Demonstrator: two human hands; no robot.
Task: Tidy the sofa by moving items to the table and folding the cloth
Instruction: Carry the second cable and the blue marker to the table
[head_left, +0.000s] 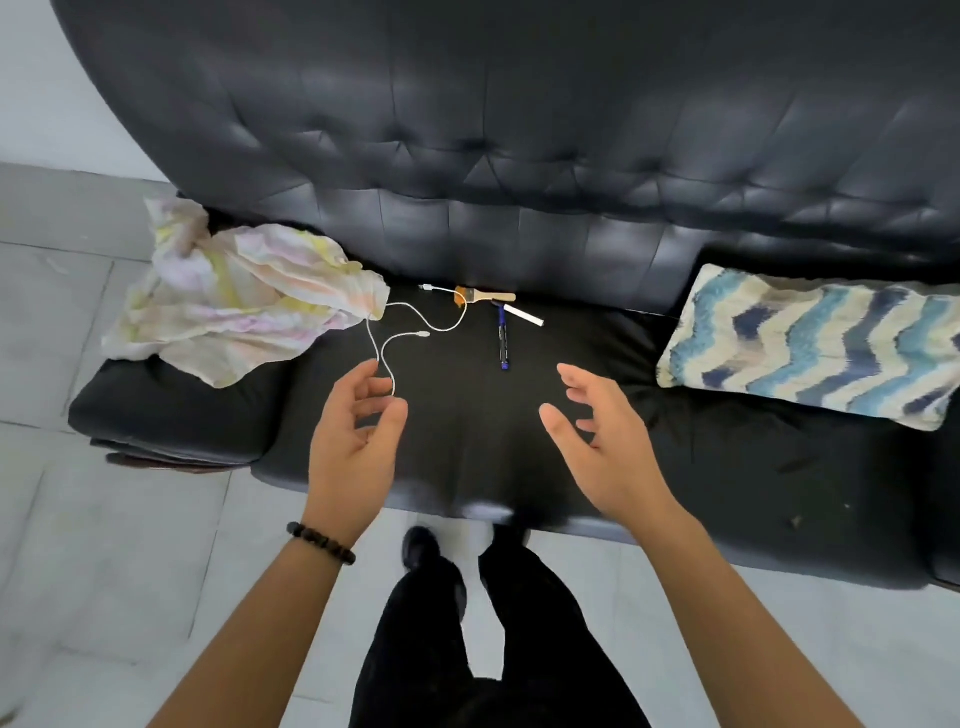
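Note:
A black leather sofa fills the view. On its left seat end lies a crumpled pastel cloth. A thin white cable curls across the seat beside the cloth. Behind it rest a small paintbrush, a white stick-shaped item and a blue marker. My left hand hovers open over the cable's near loop, fingers curled, nothing gripped. My right hand hovers open over the bare seat, just right of the marker.
A blue and cream zigzag cushion lies on the right part of the seat. Grey floor tiles spread to the left and front. My dark trouser legs and shoes stand close to the sofa's front edge.

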